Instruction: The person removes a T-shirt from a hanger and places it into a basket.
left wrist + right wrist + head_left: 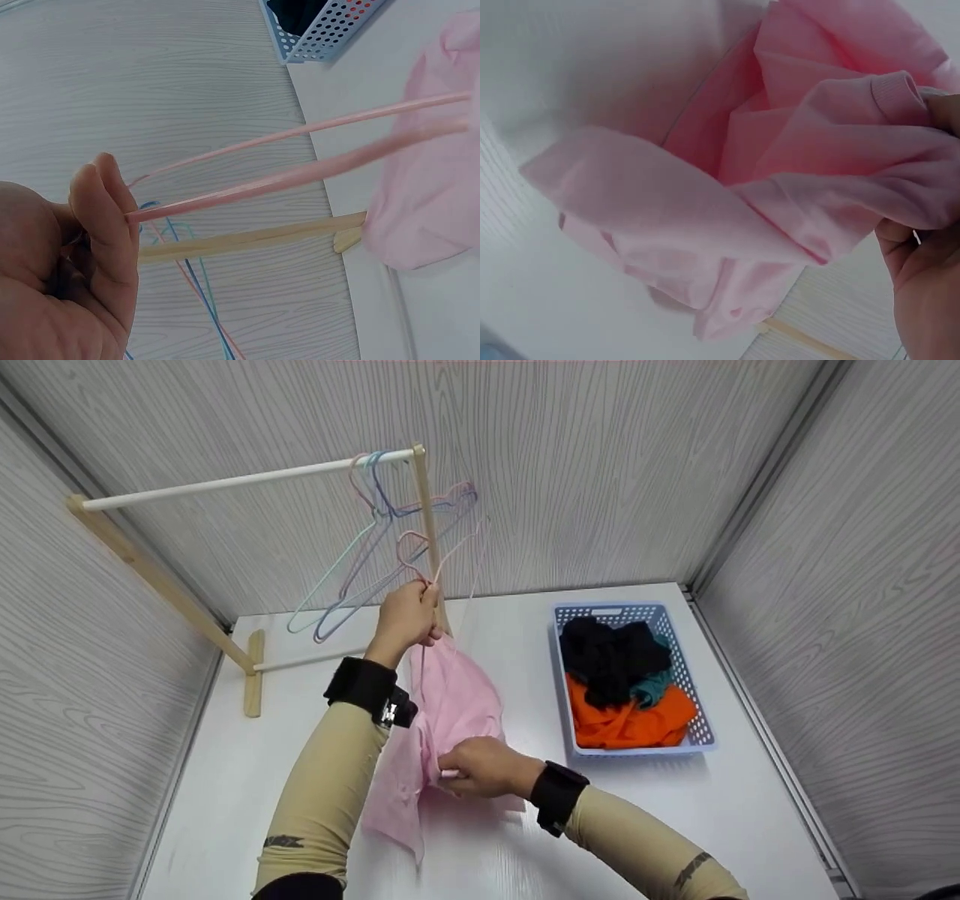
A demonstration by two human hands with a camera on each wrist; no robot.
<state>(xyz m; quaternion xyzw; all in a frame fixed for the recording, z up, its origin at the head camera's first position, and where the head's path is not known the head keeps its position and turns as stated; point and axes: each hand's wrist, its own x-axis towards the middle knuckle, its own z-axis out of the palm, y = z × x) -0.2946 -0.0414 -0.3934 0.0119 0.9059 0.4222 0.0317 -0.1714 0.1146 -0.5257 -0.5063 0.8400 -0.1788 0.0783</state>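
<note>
A pink hanger is gripped in my left hand, which is raised beside the rack's right post. In the left wrist view, its two pink bars run from the fingers to a pink shirt. The shirt hangs in loose folds below the left hand, its lower part close above the white table. My right hand pinches the shirt's cloth low down, near a ribbed edge seen in the right wrist view. The hanger's far ends are hidden by the cloth.
A clothes rack with a white rail and wooden posts stands at the back left. Several coloured hangers hang near its right end. To the right, a blue perforated basket holds black, teal and orange clothes. Grey wood-patterned walls enclose the table.
</note>
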